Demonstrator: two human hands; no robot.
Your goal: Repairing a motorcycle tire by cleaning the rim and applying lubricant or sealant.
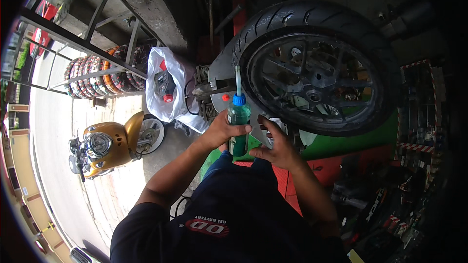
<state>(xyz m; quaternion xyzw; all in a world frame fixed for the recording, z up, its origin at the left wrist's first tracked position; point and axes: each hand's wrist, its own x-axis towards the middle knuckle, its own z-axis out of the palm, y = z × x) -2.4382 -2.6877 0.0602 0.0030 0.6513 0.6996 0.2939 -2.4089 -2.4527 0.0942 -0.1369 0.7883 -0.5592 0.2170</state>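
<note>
A squeeze bottle of green liquid [239, 115], with a blue collar and a long clear nozzle, stands upright in my left hand [220, 131]. My left fingers and thumb wrap round its body. Close by on the right, my right hand [277, 147] has its fingers apart and curved, the thumb toward the bottle's lower part. Something white and crumpled [279, 125] shows behind those fingers; it does not look gripped. The nozzle tip is beside the left edge of a black motorcycle tyre [378, 31] on a dark spoked rim [314, 98]. A small red cap [225, 97] rests on the grey metal plate [218, 103].
The wheel lies flat on a machine with a red base [312, 178]. To the left is a white plastic bag [154, 98] holding bottles. Several wrapped tyres [92, 75] hang on a metal rack [87, 44]. A gold motor scooter [114, 141] stands farther left.
</note>
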